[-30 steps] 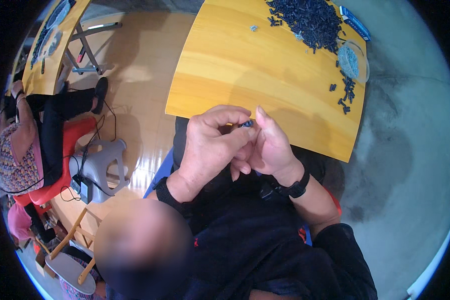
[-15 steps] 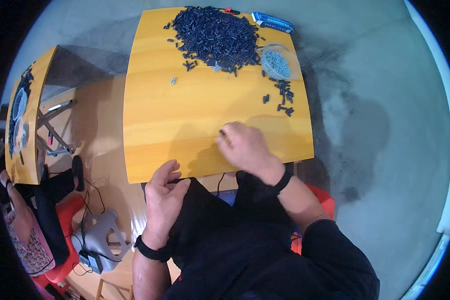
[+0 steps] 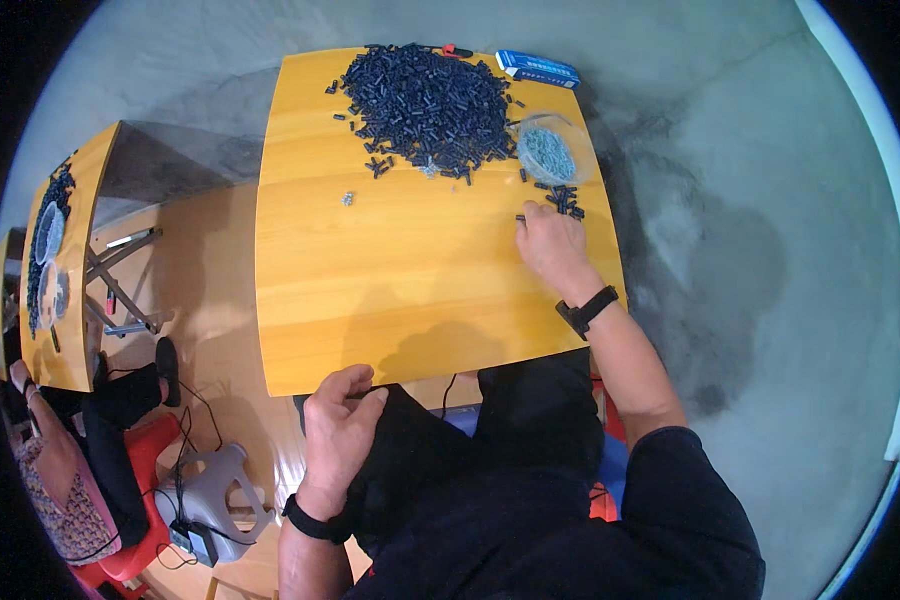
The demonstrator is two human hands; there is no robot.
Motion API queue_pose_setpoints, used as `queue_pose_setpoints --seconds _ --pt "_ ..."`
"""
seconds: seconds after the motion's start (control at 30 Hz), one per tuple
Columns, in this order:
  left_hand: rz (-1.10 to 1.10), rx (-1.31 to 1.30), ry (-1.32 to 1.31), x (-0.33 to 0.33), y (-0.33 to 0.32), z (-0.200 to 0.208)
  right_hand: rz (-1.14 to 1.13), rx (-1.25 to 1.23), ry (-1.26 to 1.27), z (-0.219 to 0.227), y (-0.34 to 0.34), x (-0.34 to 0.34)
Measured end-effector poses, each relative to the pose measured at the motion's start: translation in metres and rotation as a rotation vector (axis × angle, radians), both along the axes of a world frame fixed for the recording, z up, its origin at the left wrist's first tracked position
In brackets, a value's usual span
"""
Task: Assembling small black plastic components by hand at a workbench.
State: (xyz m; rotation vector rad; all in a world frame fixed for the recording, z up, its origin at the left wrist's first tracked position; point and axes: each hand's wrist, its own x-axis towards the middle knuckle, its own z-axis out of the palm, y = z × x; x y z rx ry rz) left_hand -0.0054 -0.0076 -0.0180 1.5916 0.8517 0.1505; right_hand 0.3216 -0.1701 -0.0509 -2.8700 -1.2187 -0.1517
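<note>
My right hand [image 3: 553,248] reaches over the right part of the yellow table [image 3: 370,280], its fingers pinched together. A small black cylindrical piece [image 3: 520,218] shows at its fingertips. Just beyond lies a loose group of similar black pieces [image 3: 567,203], partly covered by the hand. At the table's front edge, my left hand [image 3: 340,430] rests above my lap, fingers curled and thumb close to them; whatever they hold is too small to make out. A large heap of black cylindrical pieces [image 3: 425,105] covers the far middle of the table.
A clear round tub [image 3: 582,150] of small silvery parts stands at the far right, below a blue-and-white box [image 3: 538,70]. A red-and-black tool [image 3: 456,50] lies behind the heap. Small metal bits [image 3: 347,199] sit front-left of it. Another person works at a second table [image 3: 75,340] on the left.
My right hand has moved right and away from me, from the near middle to the small group of black pieces. My left hand keeps its curled pose. The whole view has shifted slightly.
</note>
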Motion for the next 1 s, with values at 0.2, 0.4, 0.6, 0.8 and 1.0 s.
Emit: queue_pose_setpoints --seconds 0.2,0.4,0.6,0.8,1.0 --pt "-0.016 0.036 0.0 0.002 -0.001 0.004 0.033 -0.032 -0.031 0.001 0.018 0.022" --pt "-0.025 0.025 0.027 0.001 -0.001 0.002 0.005 -0.098 -0.019 -0.004 0.038 0.035" --pt "-0.047 -0.005 0.058 0.002 -0.001 0.007 -0.07 -0.116 -0.015 -0.015 0.037 0.043" --pt "-0.046 0.008 0.015 0.0 -0.001 0.002 -0.043 -0.146 -0.04 -0.019 0.024 0.043" --pt "-0.049 -0.001 0.019 0.001 -0.002 0.004 -0.081 -0.17 -0.043 -0.014 0.013 0.045"
